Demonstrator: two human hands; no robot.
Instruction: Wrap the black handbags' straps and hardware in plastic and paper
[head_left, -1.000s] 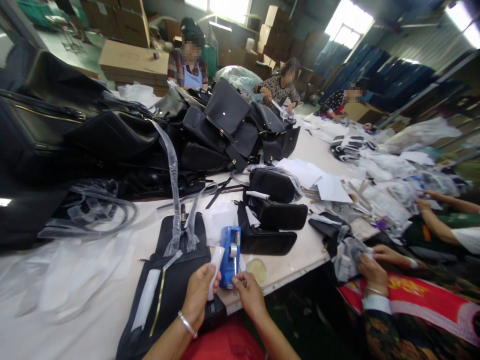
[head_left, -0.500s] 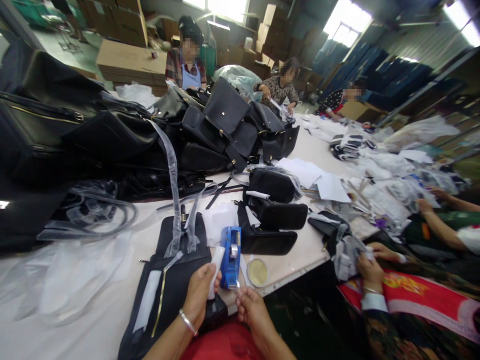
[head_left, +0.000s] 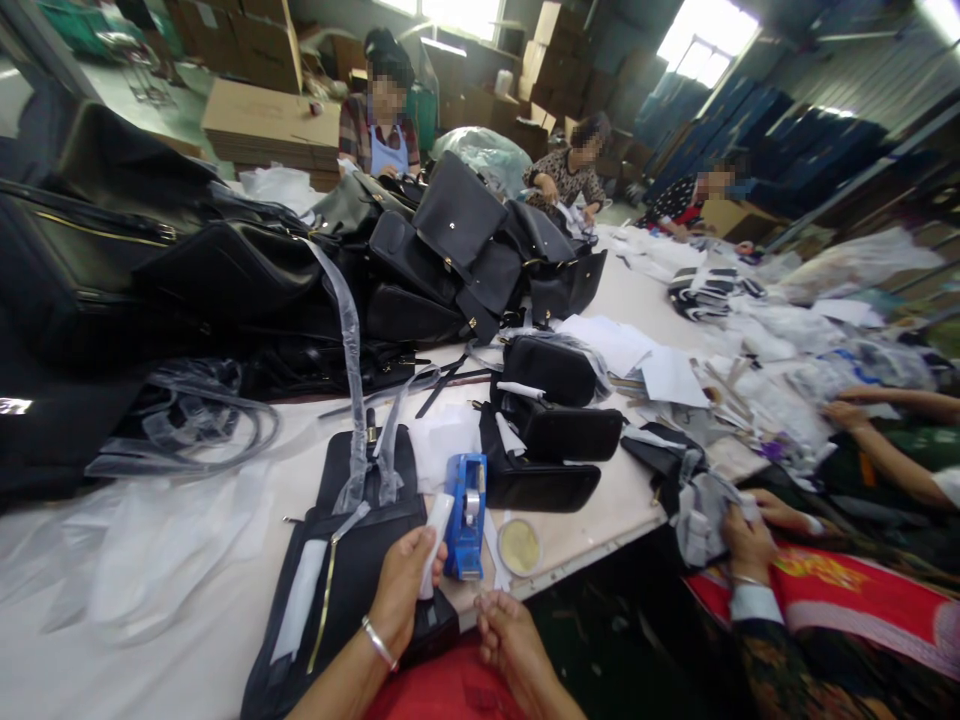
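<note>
My left hand is closed around a folded strip of white wrapping paper, held upright over the black bag. Beside it stands a blue tape dispenser with a roll of clear tape in it. My right hand is pinched just below the dispenser's cutting end, with a small, barely visible piece of tape at the fingertips. Under my left wrist lies a black backpack with a gold zip, a white-wrapped zip pull and plastic-wrapped straps.
A round tin of yellowish stuff sits near the table edge. Small black bags lie beyond the dispenser. A large pile of black bags fills the back left. Co-workers' hands work at the right.
My right hand has come slightly away from the dispenser's cutting end, toward me, with the tape piece. My left hand still holds the paper strip. The view has shifted slightly.
</note>
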